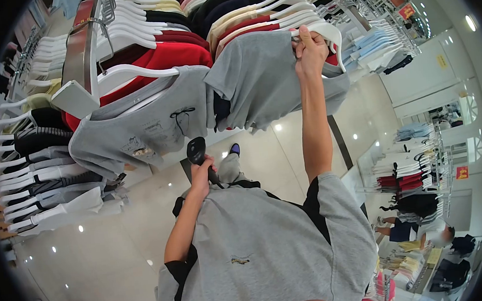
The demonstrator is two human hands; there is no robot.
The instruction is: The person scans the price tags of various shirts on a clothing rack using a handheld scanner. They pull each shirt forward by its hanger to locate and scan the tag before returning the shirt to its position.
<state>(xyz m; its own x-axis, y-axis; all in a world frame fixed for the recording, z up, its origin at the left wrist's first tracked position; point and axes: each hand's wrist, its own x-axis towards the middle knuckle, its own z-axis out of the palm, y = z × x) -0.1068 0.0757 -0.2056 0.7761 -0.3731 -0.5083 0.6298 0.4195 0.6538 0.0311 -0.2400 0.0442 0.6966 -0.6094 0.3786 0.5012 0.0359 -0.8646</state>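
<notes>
My left hand (200,177) is wrapped around the handle of a black handheld barcode scanner (196,149), held low in front of my body with its head towards the rack. Stretched up to the right, my right hand (310,50) pinches a grey T-shirt (257,65) at its shoulder, close against its white hanger (329,32). Beside it, at the front end of the rail, hangs another grey T-shirt (155,120) with a small print and a dark bow on the chest.
Behind them, red garments (176,57) and many others hang closely packed on white hangers. The metal rail end (75,99) juts out at the left. More clothes (53,180) hang lower left. Along the right are further racks (410,175) and a person (425,231). Pale tiled floor (119,243) lies below.
</notes>
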